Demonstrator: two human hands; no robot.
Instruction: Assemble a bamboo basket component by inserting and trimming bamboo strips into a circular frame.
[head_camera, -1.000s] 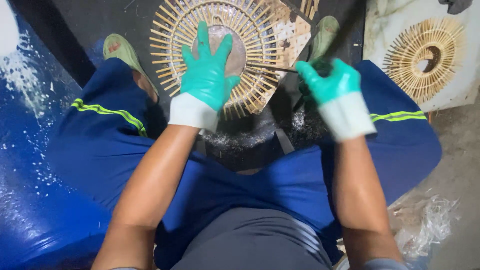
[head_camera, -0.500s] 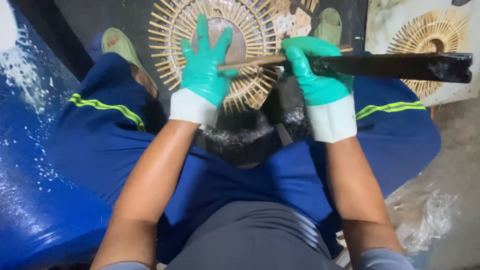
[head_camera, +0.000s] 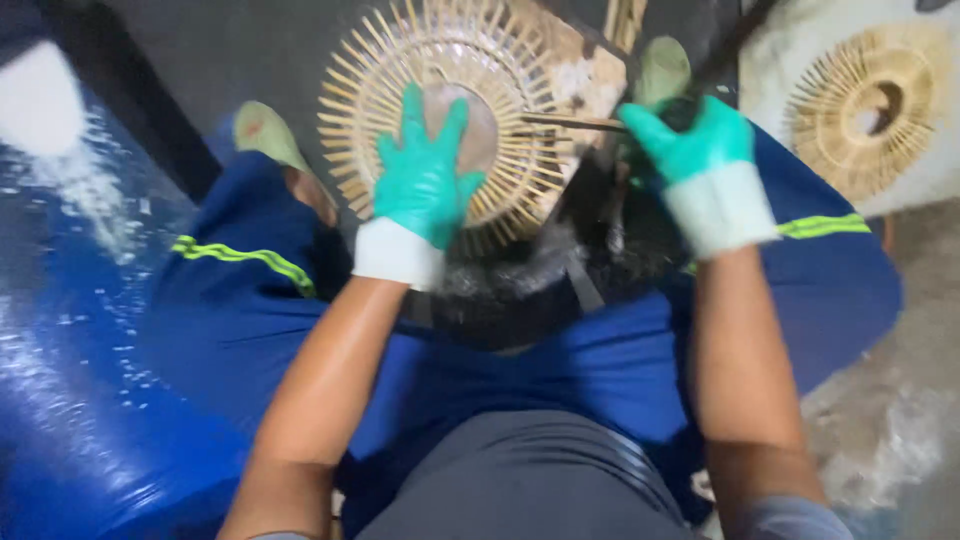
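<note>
Head view: left hand lies spread flat on the bamboo-stick disc, and those thin spokes look light and snappable, so pressing at the hub is safest. Right hand, just right of the disc, is closed around a dark tool.

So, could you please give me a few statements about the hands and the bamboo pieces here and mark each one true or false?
1. The left hand lies flat on the round bamboo disc. True.
2. The right hand is empty. False: it grips a dark tool, with a thin bamboo stick reaching from it towards the disc.
3. Both hands wear green gloves with white cuffs. True.
4. A second disc lies on the pale surface at the upper right. True.
5. The person wears red trousers. False: the trousers are blue with yellow-green stripes.
</note>
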